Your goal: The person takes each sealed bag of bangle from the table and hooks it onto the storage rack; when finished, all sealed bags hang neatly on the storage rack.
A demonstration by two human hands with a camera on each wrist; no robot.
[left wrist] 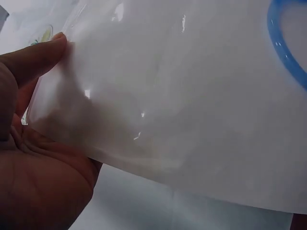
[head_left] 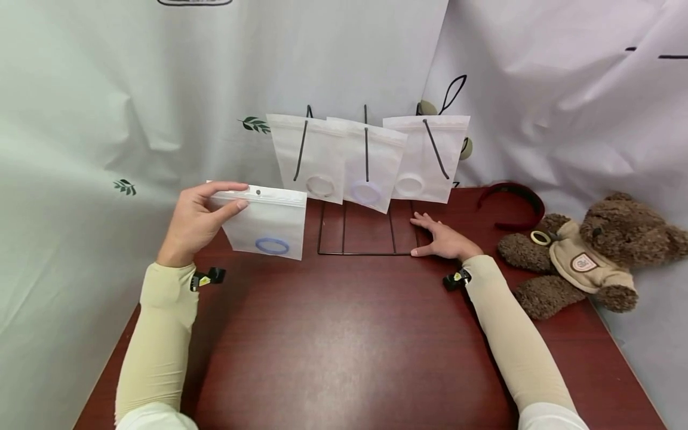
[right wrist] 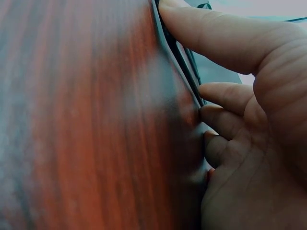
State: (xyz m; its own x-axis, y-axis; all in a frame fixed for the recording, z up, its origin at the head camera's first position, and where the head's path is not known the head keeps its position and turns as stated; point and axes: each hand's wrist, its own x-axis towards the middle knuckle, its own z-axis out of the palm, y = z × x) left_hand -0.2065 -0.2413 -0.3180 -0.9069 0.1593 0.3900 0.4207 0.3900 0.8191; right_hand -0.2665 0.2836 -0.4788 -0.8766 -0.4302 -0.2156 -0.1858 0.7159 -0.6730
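My left hand (head_left: pixel 194 216) pinches the upper left edge of a white zip bag (head_left: pixel 252 224) between thumb and fingers, off the table. A blue ring (head_left: pixel 272 246) shows through its lower part, and a small hole sits in its top strip. In the left wrist view, the same bag (left wrist: pixel 182 124) fills most of the picture. A black wire rack (head_left: pixel 365 254) stands on the table with three similar bags on its prongs: a left bag (head_left: pixel 292 140), a middle bag (head_left: pixel 384 155) and a right bag (head_left: pixel 448 143). My right hand (head_left: pixel 443 239) touches the rack's base at its right front corner, fingers extended.
On the right, a brown teddy bear (head_left: pixel 591 257) in a beige shirt lies on the table, a yellow ring (head_left: pixel 540 238) by its arm. A dark red headband (head_left: pixel 529 200) lies behind it. White printed cloth (head_left: pixel 204 89) hangs round the reddish-brown table (head_left: pixel 344 346).
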